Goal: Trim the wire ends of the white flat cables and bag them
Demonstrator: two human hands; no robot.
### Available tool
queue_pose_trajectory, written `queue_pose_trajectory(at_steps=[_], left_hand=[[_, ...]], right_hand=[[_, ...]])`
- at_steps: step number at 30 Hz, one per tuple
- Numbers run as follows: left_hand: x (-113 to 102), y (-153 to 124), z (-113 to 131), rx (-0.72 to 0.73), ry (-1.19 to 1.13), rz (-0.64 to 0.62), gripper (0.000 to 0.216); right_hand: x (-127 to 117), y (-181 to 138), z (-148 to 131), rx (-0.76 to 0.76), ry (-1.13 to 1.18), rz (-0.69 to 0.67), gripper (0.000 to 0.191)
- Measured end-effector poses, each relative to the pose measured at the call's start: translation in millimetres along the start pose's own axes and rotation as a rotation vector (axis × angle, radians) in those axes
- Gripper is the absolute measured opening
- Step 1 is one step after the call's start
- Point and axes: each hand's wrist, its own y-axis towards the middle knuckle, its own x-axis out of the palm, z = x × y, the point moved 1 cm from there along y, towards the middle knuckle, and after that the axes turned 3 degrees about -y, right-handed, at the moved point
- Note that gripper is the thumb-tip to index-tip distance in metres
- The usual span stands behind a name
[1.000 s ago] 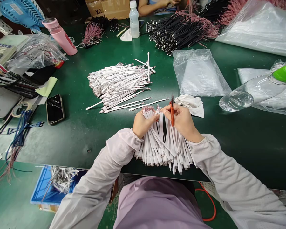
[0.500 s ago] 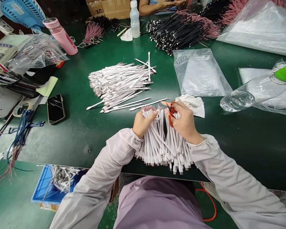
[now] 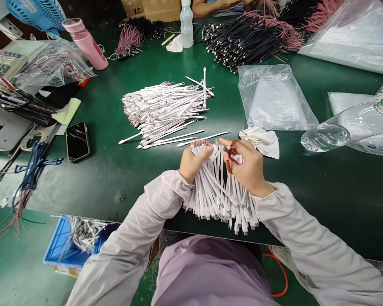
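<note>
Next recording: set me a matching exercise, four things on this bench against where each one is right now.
Things: 1 orange snips; 2 white cable bundle; 3 pink bottle; 4 phone.
Places: A beside the blue fan; B in the right hand; C lying flat, left of the loose white cables; D gripped by the left hand.
Pairs: 1-B, 2-D, 3-A, 4-C.

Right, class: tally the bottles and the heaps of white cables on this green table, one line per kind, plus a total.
Bottles: 3 (pink bottle, upright clear bottle, lying clear bottle)
White cable heaps: 2 (loose pile, bundle held in the left hand, right hand with red cutters on it)
Total: 5
</note>
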Motion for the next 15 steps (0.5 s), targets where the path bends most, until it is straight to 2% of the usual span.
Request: queue_pose_trajectory(at_steps=[2, 4, 15], left_hand=[[0.5, 0.5, -0.6, -0.003, -0.016, -0.02, 0.022], [1.0, 0.9, -0.9, -0.008, -0.021, -0.033, 0.022], [2.2, 2.2, -1.1, -0.049, -0.017, -0.018, 0.026]], right_hand=[[-0.6, 2.0, 0.0, 0.099, 0.014, 0.034, 0.031], [-1.0, 3.5, 0.0, 0.13, 0.035, 0.023, 0.031], [-1.5, 4.9, -3.2, 0.001, 0.114, -0.079, 0.028]])
